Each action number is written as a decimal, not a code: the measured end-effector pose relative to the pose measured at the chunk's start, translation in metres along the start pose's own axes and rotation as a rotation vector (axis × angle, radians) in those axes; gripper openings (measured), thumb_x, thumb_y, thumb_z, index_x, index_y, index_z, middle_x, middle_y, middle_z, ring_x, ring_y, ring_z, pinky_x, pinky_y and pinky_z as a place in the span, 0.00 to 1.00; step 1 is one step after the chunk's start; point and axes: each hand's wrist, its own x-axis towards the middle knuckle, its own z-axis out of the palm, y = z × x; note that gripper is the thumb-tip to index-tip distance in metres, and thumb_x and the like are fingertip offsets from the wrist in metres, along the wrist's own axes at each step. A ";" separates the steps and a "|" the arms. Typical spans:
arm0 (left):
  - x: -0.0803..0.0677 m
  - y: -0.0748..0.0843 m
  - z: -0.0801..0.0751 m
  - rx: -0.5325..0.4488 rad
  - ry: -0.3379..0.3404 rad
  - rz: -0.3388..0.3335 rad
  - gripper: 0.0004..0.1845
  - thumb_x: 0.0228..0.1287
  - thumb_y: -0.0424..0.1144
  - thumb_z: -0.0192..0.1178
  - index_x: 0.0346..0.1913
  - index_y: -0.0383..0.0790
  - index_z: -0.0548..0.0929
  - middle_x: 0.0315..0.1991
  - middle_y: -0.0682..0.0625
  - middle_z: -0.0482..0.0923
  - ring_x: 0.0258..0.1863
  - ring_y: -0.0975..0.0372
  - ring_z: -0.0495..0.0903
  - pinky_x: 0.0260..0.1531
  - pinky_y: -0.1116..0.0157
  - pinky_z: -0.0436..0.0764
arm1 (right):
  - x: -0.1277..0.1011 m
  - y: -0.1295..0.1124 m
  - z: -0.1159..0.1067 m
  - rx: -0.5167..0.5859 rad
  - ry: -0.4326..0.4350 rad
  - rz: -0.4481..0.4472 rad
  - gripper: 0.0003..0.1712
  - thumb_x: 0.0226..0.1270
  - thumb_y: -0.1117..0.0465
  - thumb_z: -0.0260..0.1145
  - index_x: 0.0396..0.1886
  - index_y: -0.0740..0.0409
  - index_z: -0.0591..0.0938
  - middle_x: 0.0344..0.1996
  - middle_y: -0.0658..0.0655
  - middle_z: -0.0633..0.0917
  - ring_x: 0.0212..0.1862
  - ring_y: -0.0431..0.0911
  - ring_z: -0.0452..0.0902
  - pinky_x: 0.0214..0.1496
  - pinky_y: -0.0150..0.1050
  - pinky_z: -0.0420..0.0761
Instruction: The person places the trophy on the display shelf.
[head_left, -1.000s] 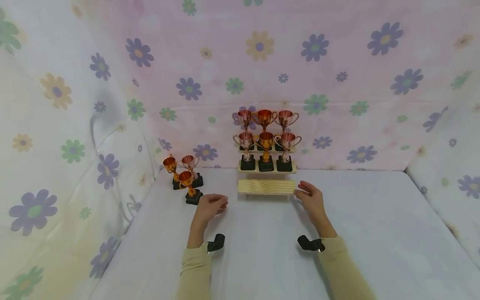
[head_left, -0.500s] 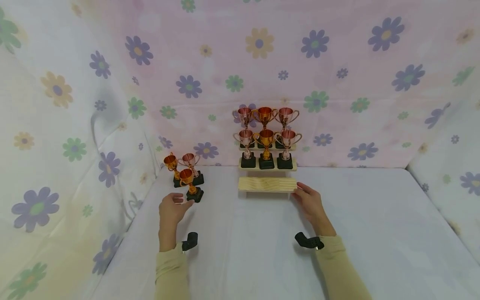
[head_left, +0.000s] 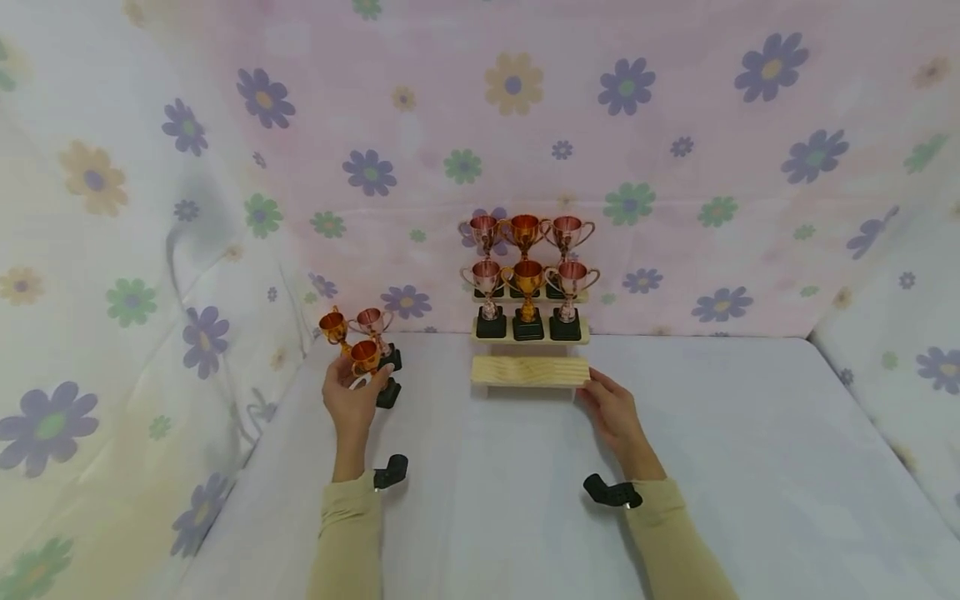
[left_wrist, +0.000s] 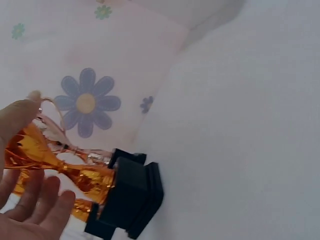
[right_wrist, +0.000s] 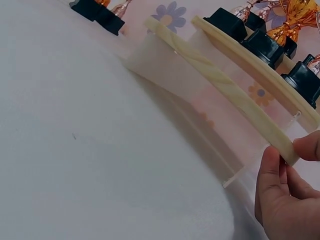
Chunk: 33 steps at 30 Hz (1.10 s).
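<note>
Reaching with the left hand, a person closes thumb and fingers around the nearest gold trophy, one of three loose trophies standing in a cluster at the left of the white cloth-covered table. The left wrist view shows the thumb on one side of the gold cup and the fingers curling in on the other; its black base sits on the cloth, so the pickup seems to be only beginning. Just beyond the grip stand the other two loose trophies, a gold one and a pink one.

The right hand pinches the right end of the lowest wooden shelf of a stepped display stand, thumb on top and fingers beneath, as the right wrist view shows.

Count: nine trophies in all. Six stand on the stand, three on the middle shelf and three on the top one; the lowest shelf is bare. The next move probably calls for lifting the held trophy upright and carrying it rightward to that bare shelf.
</note>
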 end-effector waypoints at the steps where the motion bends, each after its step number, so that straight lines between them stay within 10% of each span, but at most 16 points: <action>1: 0.000 -0.002 0.003 -0.030 0.019 0.015 0.35 0.55 0.34 0.78 0.63 0.26 0.74 0.57 0.39 0.77 0.50 0.57 0.78 0.54 0.67 0.84 | 0.000 0.001 0.000 0.007 0.010 -0.004 0.30 0.80 0.68 0.51 0.77 0.71 0.60 0.74 0.67 0.65 0.48 0.31 0.77 0.59 0.24 0.79; 5: -0.003 -0.005 0.012 -0.117 0.088 0.068 0.28 0.53 0.29 0.77 0.55 0.23 0.78 0.48 0.46 0.79 0.41 0.66 0.80 0.40 0.82 0.82 | 0.000 0.006 0.001 0.030 0.023 -0.013 0.29 0.80 0.68 0.50 0.77 0.71 0.60 0.74 0.67 0.65 0.52 0.33 0.76 0.63 0.27 0.78; 15: -0.011 0.010 0.015 -0.117 0.093 0.114 0.25 0.52 0.27 0.77 0.54 0.24 0.82 0.48 0.41 0.80 0.44 0.65 0.79 0.42 0.80 0.83 | 0.002 0.005 0.002 0.069 0.049 -0.003 0.29 0.80 0.68 0.51 0.76 0.70 0.62 0.73 0.65 0.67 0.55 0.36 0.76 0.57 0.24 0.80; 23: -0.020 0.033 0.020 -0.062 -0.076 0.184 0.26 0.55 0.29 0.76 0.57 0.29 0.83 0.53 0.38 0.81 0.48 0.62 0.79 0.45 0.79 0.83 | 0.000 0.003 0.002 0.050 0.053 0.010 0.29 0.80 0.68 0.51 0.76 0.69 0.62 0.72 0.65 0.68 0.51 0.34 0.77 0.58 0.25 0.80; 33: -0.038 0.065 0.044 -0.022 -0.294 0.204 0.27 0.58 0.25 0.73 0.61 0.28 0.79 0.57 0.35 0.80 0.54 0.49 0.82 0.55 0.53 0.84 | 0.000 0.002 0.002 0.060 0.039 -0.012 0.29 0.79 0.69 0.51 0.76 0.72 0.61 0.72 0.69 0.67 0.46 0.32 0.79 0.55 0.24 0.81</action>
